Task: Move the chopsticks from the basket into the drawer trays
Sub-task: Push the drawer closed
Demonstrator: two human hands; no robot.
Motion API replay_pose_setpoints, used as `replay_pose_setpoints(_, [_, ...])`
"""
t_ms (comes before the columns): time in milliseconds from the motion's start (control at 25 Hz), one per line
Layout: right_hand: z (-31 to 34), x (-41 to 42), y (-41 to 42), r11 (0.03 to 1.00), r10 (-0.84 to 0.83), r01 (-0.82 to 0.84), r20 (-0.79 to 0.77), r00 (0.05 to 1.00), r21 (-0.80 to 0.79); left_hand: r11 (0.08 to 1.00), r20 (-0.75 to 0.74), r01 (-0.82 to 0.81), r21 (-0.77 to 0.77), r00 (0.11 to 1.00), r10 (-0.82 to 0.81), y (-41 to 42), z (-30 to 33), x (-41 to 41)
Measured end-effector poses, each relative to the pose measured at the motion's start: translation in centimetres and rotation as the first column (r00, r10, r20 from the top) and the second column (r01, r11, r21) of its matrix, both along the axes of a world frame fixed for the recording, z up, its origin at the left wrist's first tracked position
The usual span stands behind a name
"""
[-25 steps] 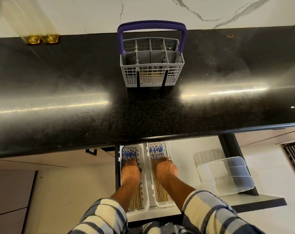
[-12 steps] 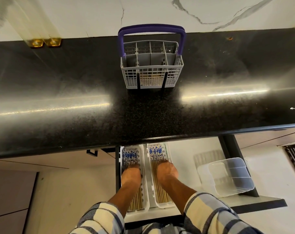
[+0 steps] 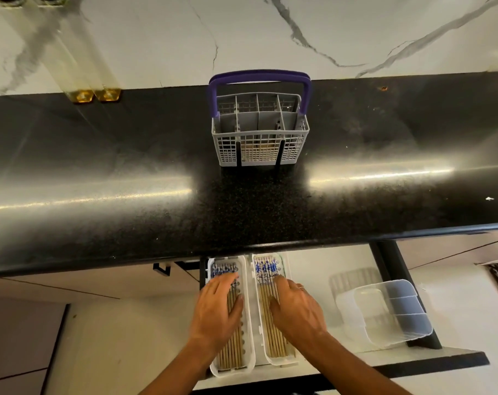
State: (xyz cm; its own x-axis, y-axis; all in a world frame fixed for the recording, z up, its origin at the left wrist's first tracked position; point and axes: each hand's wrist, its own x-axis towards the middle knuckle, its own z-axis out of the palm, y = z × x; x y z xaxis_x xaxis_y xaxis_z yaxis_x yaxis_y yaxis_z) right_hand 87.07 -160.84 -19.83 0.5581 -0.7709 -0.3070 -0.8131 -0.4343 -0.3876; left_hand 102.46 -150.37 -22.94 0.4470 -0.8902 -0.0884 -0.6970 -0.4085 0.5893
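Head view: the left hand (image 3: 218, 310) and right hand (image 3: 296, 309) lie flat, fingers straight, on chopsticks (image 3: 233, 347) in two drawer trays (image 3: 249, 332). Pressing lightly and evenly should level the rows. The basket (image 3: 260, 129) stands on the counter (image 3: 128, 212).

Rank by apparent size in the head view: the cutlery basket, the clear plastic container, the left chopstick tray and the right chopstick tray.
1. cutlery basket, largest with its handle
2. clear plastic container, close behind; it sits nearer the camera, so this is unsure
3. left chopstick tray and right chopstick tray: alike, not ranked
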Motion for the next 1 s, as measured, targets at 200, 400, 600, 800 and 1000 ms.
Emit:
replay_pose_setpoints(200, [1.1, -5.3, 0.7, 0.974, 0.092, -0.068, 0.102, 0.991, -0.215, 0.993, 0.212, 0.009, -0.114, 0.977, 0.016, 3.9, 2.7, -0.6])
replay_pose_setpoints(400, [-1.4, -12.0, 2.2, 0.949, 0.121, -0.129, -0.044, 0.992, -0.289, 0.987, 0.301, 0.078, 0.138, 0.947, -0.117, 9.7, -0.7, -2.1])
replay_pose_setpoints(600, [-3.3, -16.1, 2.4, 0.929, 0.139, -0.176, -0.134, 0.981, -0.325, 0.965, 0.378, 0.089, 0.245, 0.908, -0.180, 10.7, -2.0, -2.7])
replay_pose_setpoints(800, [-3.6, -15.5, 1.6, 0.927, 0.160, -0.209, -0.174, 0.972, -0.312, 0.960, 0.382, 0.067, 0.271, 0.908, -0.171, 9.7, -1.1, -2.4])
replay_pose_setpoints(1000, [-3.4, -14.5, 0.0, 0.924, 0.181, -0.216, -0.138, 0.974, -0.316, 0.956, 0.392, 0.049, 0.289, 0.905, -0.164, 8.0, -0.2, -1.6])
